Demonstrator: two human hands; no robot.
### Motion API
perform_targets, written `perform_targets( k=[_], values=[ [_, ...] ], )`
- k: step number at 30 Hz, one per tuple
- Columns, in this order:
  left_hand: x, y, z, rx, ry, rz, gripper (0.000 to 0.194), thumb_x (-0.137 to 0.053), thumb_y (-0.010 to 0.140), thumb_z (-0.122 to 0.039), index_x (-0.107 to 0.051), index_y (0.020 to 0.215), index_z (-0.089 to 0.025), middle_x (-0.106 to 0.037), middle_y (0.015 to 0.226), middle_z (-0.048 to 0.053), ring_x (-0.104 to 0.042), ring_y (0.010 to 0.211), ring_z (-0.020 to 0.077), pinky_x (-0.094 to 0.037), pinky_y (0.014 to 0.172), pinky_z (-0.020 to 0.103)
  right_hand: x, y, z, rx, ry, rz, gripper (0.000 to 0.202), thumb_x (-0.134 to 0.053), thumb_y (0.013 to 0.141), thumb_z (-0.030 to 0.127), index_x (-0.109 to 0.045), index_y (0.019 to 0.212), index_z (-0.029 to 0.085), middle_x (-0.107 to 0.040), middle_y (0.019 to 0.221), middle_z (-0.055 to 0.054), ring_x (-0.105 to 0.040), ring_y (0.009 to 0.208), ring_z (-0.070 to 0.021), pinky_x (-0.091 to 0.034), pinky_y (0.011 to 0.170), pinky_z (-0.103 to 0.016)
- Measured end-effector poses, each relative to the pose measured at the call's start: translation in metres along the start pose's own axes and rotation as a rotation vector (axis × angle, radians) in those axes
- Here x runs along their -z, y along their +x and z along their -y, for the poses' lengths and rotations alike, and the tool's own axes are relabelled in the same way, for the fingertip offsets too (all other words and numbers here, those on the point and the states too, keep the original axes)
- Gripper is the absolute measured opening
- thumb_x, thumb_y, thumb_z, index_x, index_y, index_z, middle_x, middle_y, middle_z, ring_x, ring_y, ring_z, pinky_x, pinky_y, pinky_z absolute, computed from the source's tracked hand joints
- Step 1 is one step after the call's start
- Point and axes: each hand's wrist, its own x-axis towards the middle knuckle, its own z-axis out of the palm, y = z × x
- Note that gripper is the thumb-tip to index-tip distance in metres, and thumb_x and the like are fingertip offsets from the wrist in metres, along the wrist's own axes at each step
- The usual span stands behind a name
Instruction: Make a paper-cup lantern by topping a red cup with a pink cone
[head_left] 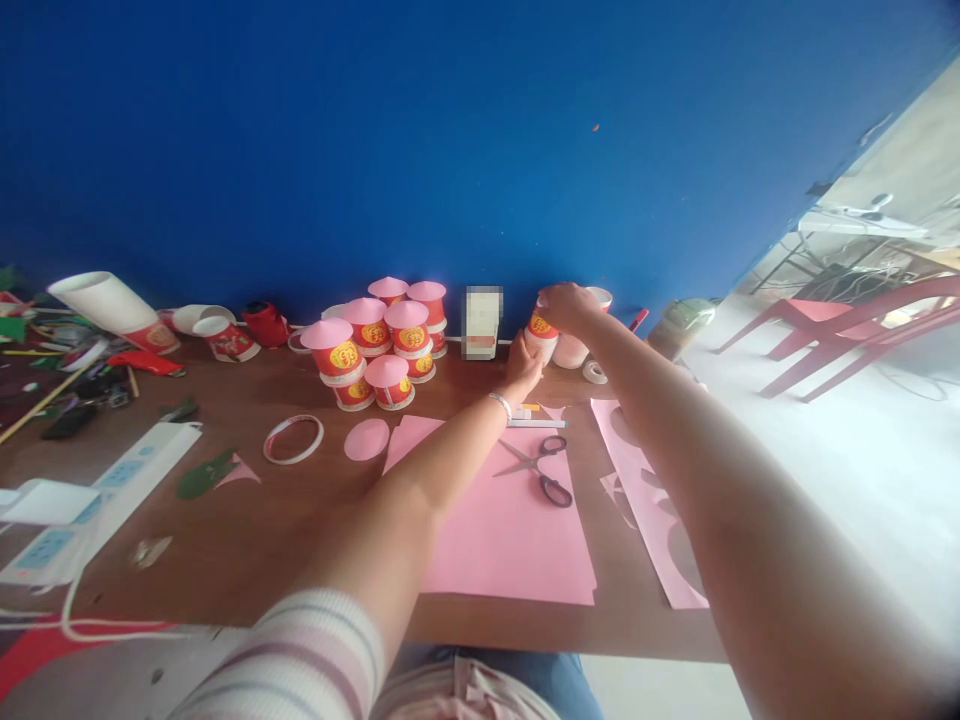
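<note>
At the back of the table, by the blue wall, both hands are on a red-and-yellow paper cup (541, 327). My left hand (525, 362) wraps around its lower, white part. From above, my right hand (571, 303) grips the cup near its rim, and some of those fingers are hidden. More paper cups (598, 297) stand just to the right, partly behind my right arm. Left of a small pixelated upright object (481, 325) stand several red cups with pink paper cone tops (368, 312), some stacked on others.
Scissors (534, 465) lie on pink paper sheets (495, 550) in front. A cut-out pink sheet (652, 520), tape ring (293, 440), pink disc (367, 440) and green scrap (206, 474) lie around. At left are a power strip (112, 500) and clutter; a red chair (840, 330) stands right.
</note>
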Motion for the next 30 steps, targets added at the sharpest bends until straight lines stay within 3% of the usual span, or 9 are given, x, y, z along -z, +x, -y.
perform_targets(
  k=[8,13,17,20,24,26,28,30],
  values=[
    [0.004,-0.002,-0.006,0.036,-0.044,-0.047,0.066,-0.06,0.101,-0.028,-0.036,0.163,-0.024,-0.056,0.156,0.017,-0.073,0.092,0.0168,-0.054,0.057,0.021,0.008,-0.008,0.006,-0.032,0.01,-0.017,0.039,-0.052,0.104,0.034,-0.072,0.134,0.018,-0.075,0.13,-0.018,-0.07,0.119,-0.034,-0.057,0.097,-0.042],
    [0.003,-0.001,-0.01,0.046,-0.058,-0.038,0.064,-0.063,0.099,-0.027,-0.042,0.159,-0.021,-0.059,0.152,0.02,-0.074,0.094,0.0207,-0.056,0.058,0.024,0.037,-0.017,0.0,-0.077,0.019,-0.094,0.044,-0.049,0.105,0.037,-0.068,0.139,0.017,-0.07,0.134,-0.021,-0.068,0.121,-0.038,-0.056,0.099,-0.048],
    [0.014,-0.018,-0.016,0.039,-0.078,-0.038,0.065,-0.062,0.096,-0.018,-0.041,0.158,-0.019,-0.052,0.158,0.022,-0.074,0.106,0.0233,-0.059,0.064,0.026,0.062,-0.062,-0.006,0.048,0.117,-0.379,0.05,-0.048,0.107,0.044,-0.059,0.149,0.02,-0.064,0.139,-0.018,-0.064,0.125,-0.0396,-0.052,0.102,-0.057],
    [0.046,-0.043,-0.016,0.019,-0.138,0.01,0.05,-0.056,0.097,-0.018,-0.052,0.147,-0.02,-0.053,0.159,0.015,-0.075,0.108,0.0188,-0.062,0.074,0.025,0.059,-0.117,0.0,0.184,0.342,-0.544,0.054,-0.049,0.107,0.045,-0.05,0.158,0.029,-0.061,0.149,-0.014,-0.065,0.124,-0.0352,-0.057,0.1,-0.049],
    [0.11,-0.079,-0.009,0.06,-0.178,0.052,0.03,-0.06,0.098,-0.033,-0.067,0.121,-0.016,-0.074,0.129,0.014,-0.076,0.102,0.0216,-0.062,0.081,0.031,0.024,-0.173,0.023,0.289,0.574,-0.413,0.044,-0.065,0.099,0.04,-0.068,0.14,0.028,-0.074,0.13,-0.008,-0.074,0.105,-0.0309,-0.062,0.088,-0.044],
    [0.138,-0.095,-0.005,0.05,-0.245,0.071,0.036,-0.063,0.097,-0.047,-0.07,0.114,-0.016,-0.076,0.122,0.014,-0.075,0.106,0.0233,-0.06,0.089,0.034,0.001,-0.185,0.04,0.373,0.584,-0.311,0.042,-0.07,0.096,0.039,-0.071,0.137,0.029,-0.078,0.124,-0.007,-0.075,0.102,-0.0293,-0.061,0.082,-0.04],
    [0.16,-0.11,-0.001,0.03,-0.291,0.176,0.052,-0.061,0.097,-0.062,-0.071,0.117,-0.016,-0.076,0.123,0.016,-0.073,0.112,0.0266,-0.058,0.095,0.039,-0.021,-0.188,0.059,0.454,0.535,-0.245,0.045,-0.074,0.094,0.037,-0.07,0.138,0.027,-0.078,0.126,-0.009,-0.074,0.108,-0.031,-0.061,0.084,-0.039],
    [0.173,-0.125,0.003,-0.036,-0.271,0.296,0.062,-0.057,0.096,-0.07,-0.07,0.126,-0.017,-0.073,0.132,0.016,-0.067,0.126,0.0306,-0.054,0.105,0.043,-0.039,-0.186,0.079,0.503,0.481,-0.189,0.038,-0.078,0.092,0.036,-0.075,0.127,0.022,-0.078,0.125,-0.012,-0.074,0.109,-0.032,-0.061,0.085,-0.039]
  ],
)
